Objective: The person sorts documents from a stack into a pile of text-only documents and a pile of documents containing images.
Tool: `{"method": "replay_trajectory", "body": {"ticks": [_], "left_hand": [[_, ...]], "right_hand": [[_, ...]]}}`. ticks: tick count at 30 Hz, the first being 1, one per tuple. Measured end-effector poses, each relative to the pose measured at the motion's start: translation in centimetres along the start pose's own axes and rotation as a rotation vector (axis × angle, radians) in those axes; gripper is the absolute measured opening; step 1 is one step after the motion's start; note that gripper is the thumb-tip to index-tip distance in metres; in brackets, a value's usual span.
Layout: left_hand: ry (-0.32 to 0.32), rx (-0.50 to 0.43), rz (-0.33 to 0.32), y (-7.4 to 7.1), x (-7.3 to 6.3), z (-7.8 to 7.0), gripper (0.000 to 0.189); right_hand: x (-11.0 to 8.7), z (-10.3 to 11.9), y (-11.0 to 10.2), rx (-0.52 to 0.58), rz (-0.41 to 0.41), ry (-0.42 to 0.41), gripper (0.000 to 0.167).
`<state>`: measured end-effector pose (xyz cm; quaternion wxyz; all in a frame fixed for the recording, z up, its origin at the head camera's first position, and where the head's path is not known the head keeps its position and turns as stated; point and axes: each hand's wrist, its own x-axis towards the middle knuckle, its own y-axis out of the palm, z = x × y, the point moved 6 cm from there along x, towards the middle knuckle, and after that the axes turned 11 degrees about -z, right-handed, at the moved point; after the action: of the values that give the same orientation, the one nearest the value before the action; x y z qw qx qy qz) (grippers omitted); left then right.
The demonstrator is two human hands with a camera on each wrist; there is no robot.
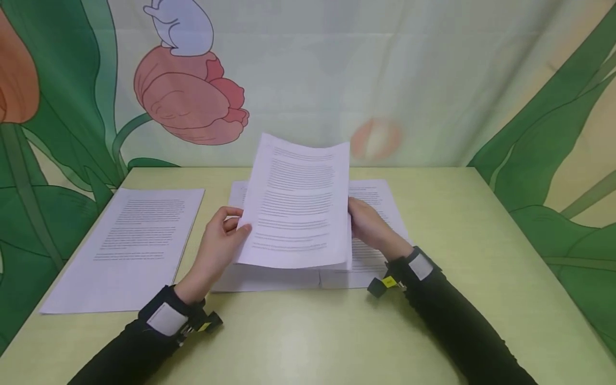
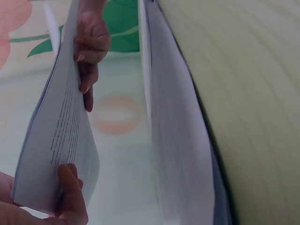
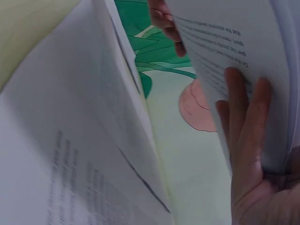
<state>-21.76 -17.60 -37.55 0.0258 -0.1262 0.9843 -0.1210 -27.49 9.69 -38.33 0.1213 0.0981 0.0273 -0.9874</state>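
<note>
A thin stack of printed sheets (image 1: 293, 208) is held tilted up above the table. My left hand (image 1: 221, 240) pinches its lower left edge, the thumb on the printed face and the fingers behind. At the right edge, my right hand (image 1: 370, 224) grips the same stack; in the right wrist view its fingers (image 3: 243, 117) lie nearly straight along the back face, which also carries print. Below the held stack, two piles of paper lie side by side: a left pile (image 1: 269, 280), mostly covered from view, and a right pile (image 1: 385, 214) with text showing.
Another printed pile (image 1: 139, 240) lies flat on the left of the pale yellow-green table (image 1: 298, 342). Behind the table hangs a curtain (image 1: 423, 80) with flower and leaf pictures. Each wrist wears a black strap with a small camera.
</note>
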Motion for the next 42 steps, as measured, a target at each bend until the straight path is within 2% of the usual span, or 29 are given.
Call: {"method": "replay_trajectory", "body": {"ticks": [4,6,13,18,23,29,31,36,42], "left_hand": [[0.003,-0.033,0.051,2.2,-0.3,-0.2,0.033],[0.007,-0.044,0.077,3.3,-0.5,-0.4,0.033],[-0.004,-0.053,0.196,7.0,-1.7,-1.1,0.034],[-0.001,-0.015,0.316,9.2,-2.6,-1.3,0.036],[0.029,0.072,0.418,11.1,-3.0,-1.1,0.042],[0.048,0.214,0.452,12.4,-3.2,-0.3,0.049],[0.076,0.264,0.452,12.7,-3.4,-0.3,0.050],[0.154,0.352,0.450,12.8,-3.5,-0.4,0.050],[0.195,0.447,0.484,13.0,-3.6,-0.5,0.054]], "right_hand": [[-0.4,0.3,-2.4,-0.040,-0.047,0.054,0.070],[-0.7,0.3,-3.7,-0.081,-0.041,0.071,0.070],[-2.2,-0.3,-8.0,-0.316,0.044,0.109,0.050],[-2.5,-0.6,-10.9,-0.422,0.033,0.123,0.054],[-2.3,-0.9,-12.9,-0.488,0.013,0.123,0.058],[-2.6,-1.4,-14.0,-0.592,-0.019,0.162,0.070],[-2.6,-1.8,-14.4,-0.619,-0.036,0.174,0.072],[-2.5,-2.6,-15.4,-0.633,-0.061,0.198,0.070],[-2.6,-3.4,-16.3,-0.639,-0.081,0.220,0.067]]}}
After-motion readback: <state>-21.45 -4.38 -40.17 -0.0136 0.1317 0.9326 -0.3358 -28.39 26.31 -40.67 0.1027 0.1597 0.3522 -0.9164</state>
